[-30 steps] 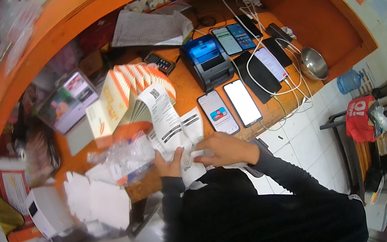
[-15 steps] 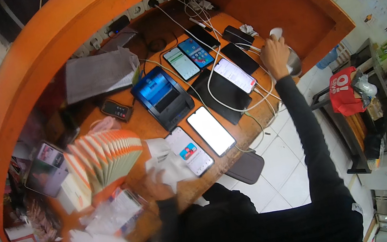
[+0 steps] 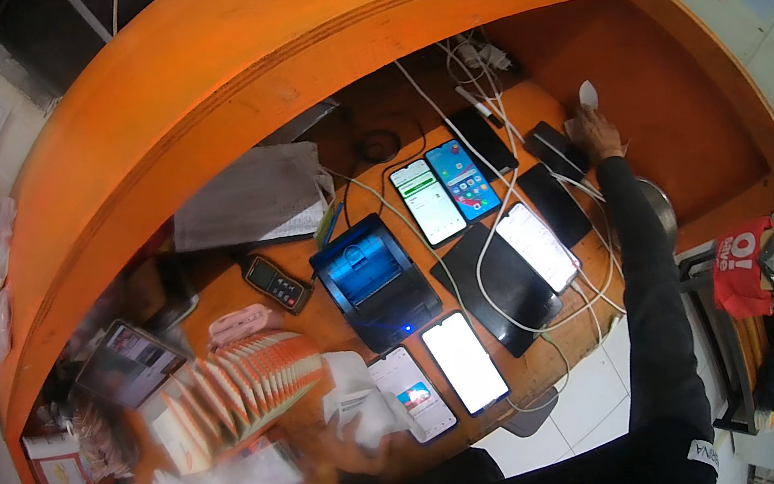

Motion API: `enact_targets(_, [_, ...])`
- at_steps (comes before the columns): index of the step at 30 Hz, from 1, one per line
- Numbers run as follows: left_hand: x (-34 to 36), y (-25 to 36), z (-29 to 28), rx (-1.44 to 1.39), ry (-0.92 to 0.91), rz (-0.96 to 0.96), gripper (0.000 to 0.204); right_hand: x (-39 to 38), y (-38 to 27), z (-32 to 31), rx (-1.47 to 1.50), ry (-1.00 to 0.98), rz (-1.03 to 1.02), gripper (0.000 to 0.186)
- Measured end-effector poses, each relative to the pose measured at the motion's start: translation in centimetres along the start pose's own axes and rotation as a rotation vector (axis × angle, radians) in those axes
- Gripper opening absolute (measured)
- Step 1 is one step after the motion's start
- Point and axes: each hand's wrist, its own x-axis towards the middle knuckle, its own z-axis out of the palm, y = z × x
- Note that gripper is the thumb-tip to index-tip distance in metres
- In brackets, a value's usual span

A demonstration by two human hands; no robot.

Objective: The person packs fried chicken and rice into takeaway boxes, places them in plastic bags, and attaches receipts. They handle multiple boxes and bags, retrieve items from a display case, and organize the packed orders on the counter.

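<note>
My right hand (image 3: 599, 129) reaches to the back right of the orange desk, fingers closed on a small white piece, probably paper (image 3: 588, 95), beside a dark slim device (image 3: 554, 146). My left hand (image 3: 361, 452) is low on the front edge, smeared by motion, against folded white receipts (image 3: 356, 399) that hide part of it; its grip is unclear. Near it lie two lit phones (image 3: 463, 362) (image 3: 398, 377). Behind these stands a black-and-blue printer (image 3: 375, 294). A fanned stack of orange-and-white booklets (image 3: 248, 386) is at the left, with blurred plastic wrap (image 3: 267, 474).
More phones with white cables (image 3: 463, 179) cover the middle right, beside a black flat pad (image 3: 482, 298). A handheld device (image 3: 274, 282) and tablet (image 3: 127, 359) lie left. The orange hutch (image 3: 271, 17) overhangs the back. A steel bowl (image 3: 657, 209) and red bag (image 3: 739, 272) are right.
My right hand left the receipts for the back right and moved slightly farther back with the white piece. My left hand stayed near the receipts. The view has shifted.
</note>
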Motion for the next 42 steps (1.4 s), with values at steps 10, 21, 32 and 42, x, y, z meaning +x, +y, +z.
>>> enact_targets(10, [0.1,-0.2,1.3,-0.075,0.128,-0.159,0.048,-0.6,1.4,0.2,0.173,-0.390,0.177,0.028])
enact_targets(21, [2.1,-0.7,-1.0,-0.082,0.264,-0.086,0.026,-3.3,-5.0,-19.2,0.770,0.251,-0.060,0.017])
enact_targets(32, [-4.3,-0.8,-11.7,-1.331,0.038,-0.376,0.054,-31.7,-38.1,-49.1,1.294,0.096,-0.673,0.029])
enact_targets(42, [-17.2,-11.4,-23.9,-1.406,0.350,-0.444,0.044,-40.8,-49.9,-58.9,1.456,-0.528,-1.068,0.025])
